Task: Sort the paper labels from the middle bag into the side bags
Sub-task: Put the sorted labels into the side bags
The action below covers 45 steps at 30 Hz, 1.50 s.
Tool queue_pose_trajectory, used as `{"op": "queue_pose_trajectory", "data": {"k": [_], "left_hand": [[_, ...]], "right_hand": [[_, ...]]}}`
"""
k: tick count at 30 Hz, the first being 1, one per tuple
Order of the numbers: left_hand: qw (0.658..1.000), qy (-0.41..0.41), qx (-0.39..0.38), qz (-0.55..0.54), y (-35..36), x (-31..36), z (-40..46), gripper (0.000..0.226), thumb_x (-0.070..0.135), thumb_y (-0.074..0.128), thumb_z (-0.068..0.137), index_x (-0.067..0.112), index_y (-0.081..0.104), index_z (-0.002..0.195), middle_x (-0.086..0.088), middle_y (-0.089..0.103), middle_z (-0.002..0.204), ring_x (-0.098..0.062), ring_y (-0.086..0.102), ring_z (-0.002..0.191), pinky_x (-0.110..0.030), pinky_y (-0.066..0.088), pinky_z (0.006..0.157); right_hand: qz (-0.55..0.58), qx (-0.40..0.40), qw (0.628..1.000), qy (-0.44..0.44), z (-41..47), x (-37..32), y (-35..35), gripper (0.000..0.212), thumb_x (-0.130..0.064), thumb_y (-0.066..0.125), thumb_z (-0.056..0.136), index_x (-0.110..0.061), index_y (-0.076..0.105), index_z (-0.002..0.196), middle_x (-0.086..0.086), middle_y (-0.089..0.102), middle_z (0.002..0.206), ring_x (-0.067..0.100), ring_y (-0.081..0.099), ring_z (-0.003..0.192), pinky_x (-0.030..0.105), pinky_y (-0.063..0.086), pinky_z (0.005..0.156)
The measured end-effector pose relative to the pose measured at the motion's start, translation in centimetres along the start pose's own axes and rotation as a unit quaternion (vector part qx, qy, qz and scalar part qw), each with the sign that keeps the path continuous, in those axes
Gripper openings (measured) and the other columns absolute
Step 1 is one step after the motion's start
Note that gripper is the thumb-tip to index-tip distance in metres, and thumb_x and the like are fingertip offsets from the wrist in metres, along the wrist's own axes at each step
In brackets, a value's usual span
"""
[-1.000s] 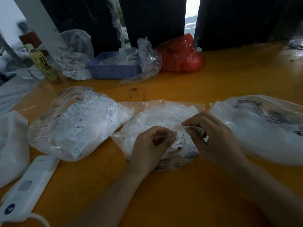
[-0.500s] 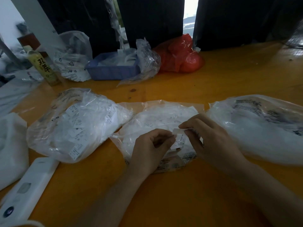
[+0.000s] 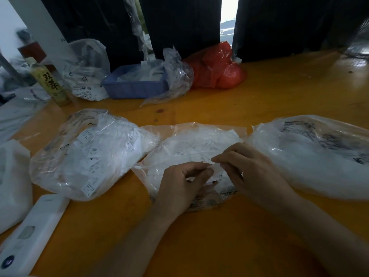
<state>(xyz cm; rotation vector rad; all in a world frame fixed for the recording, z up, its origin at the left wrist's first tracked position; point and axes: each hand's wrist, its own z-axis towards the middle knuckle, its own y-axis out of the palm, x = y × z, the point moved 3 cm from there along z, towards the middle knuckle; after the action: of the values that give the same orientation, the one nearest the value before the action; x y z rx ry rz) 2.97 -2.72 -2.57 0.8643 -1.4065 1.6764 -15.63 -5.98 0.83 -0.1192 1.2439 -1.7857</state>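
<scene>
Bottle (image 3: pixel 49 82) at far left is showing two large dark Chinese characters, first reading 双, second unclear. Crumpled bag (image 3: pixel 85 74) beside it is carrying a triangle recycling mark. Print on labels and on the three near bags is staying too blurred to read.

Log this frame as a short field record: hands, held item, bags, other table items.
left hand: pinches paper label
right hand: pinches same label
paper label: held between both hands over middle bag
left bag: holds printed labels
right bag: white contents
behind: blue tray, red bag, bottle
surface: orange table
</scene>
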Motion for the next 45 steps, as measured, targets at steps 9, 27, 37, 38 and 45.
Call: {"op": "queue_pose_trajectory", "data": {"k": [9, 27, 37, 38, 45], "left_hand": [[0.998, -0.025, 0.016, -0.063, -0.2, 0.1, 0.1, 0.011, 0.036, 0.074, 0.095, 0.035, 0.08, 0.104, 0.014, 0.082, 0.098, -0.005, 0.078, 0.083, -0.029, 0.063, 0.079], [0.988, -0.06, 0.033, -0.142, -0.8, -0.1, -0.1, 0.022, 0.052, 0.075, 0.087, 0.044, 0.08, 0.108, 0.013, 0.082, 0.1, -0.019, 0.076, 0.06, -0.024, 0.06, 0.062], [0.922, 0.153, 0.332, 0.131, -7.8, 2.0, 0.2, 0.021, 0.006, 0.068, 0.098, 0.014, 0.071, 0.117, 0.006, 0.062, 0.137, 0.007, 0.061, 0.117, -0.006, 0.055, 0.079], [0.887, 0.166, 0.389, 0.184, -10.1, 1.7, 0.3, 0.018, 0.005, 0.066, 0.099, 0.01, 0.071, 0.115, -0.001, 0.063, 0.136, 0.009, 0.058, 0.117, -0.004, 0.052, 0.082], [0.846, -0.13, 0.391, 0.339, -18.3, -4.1, -0.1, 0.029, 0.001, 0.058, 0.1, 0.016, 0.075, 0.118, -0.019, 0.069, 0.133, -0.041, 0.067, 0.114, -0.053, 0.057, 0.086]], "right_hand": [[0.151, 0.108, 0.967, 0.173, -0.4, 0.8, 0.0, 0.026, -0.032, 0.073, 0.091, -0.038, 0.057, 0.111, -0.025, 0.064, 0.095, -0.009, 0.061, 0.092, 0.004, 0.047, 0.074], [0.13, 0.028, 0.984, 0.118, -0.4, -0.2, 1.0, 0.017, -0.02, 0.074, 0.091, -0.027, 0.072, 0.106, -0.023, 0.065, 0.089, -0.003, 0.063, 0.091, 0.007, 0.05, 0.077], [0.036, 0.147, 0.973, 0.176, 0.1, 1.9, -3.3, 0.01, -0.019, 0.067, 0.097, -0.021, 0.068, 0.107, -0.016, 0.062, 0.086, 0.002, 0.062, 0.076, 0.012, 0.047, 0.06], [-0.028, 0.151, 0.972, 0.176, 0.2, 2.9, -4.2, 0.008, -0.019, 0.064, 0.098, -0.018, 0.069, 0.105, -0.011, 0.062, 0.086, 0.004, 0.058, 0.071, 0.017, 0.043, 0.061], [-0.309, -0.111, 0.888, 0.323, -1.4, 10.0, -5.5, 0.019, -0.02, 0.058, 0.099, -0.018, 0.07, 0.113, 0.01, 0.067, 0.109, 0.028, 0.065, 0.09, 0.036, 0.053, 0.074]]}}
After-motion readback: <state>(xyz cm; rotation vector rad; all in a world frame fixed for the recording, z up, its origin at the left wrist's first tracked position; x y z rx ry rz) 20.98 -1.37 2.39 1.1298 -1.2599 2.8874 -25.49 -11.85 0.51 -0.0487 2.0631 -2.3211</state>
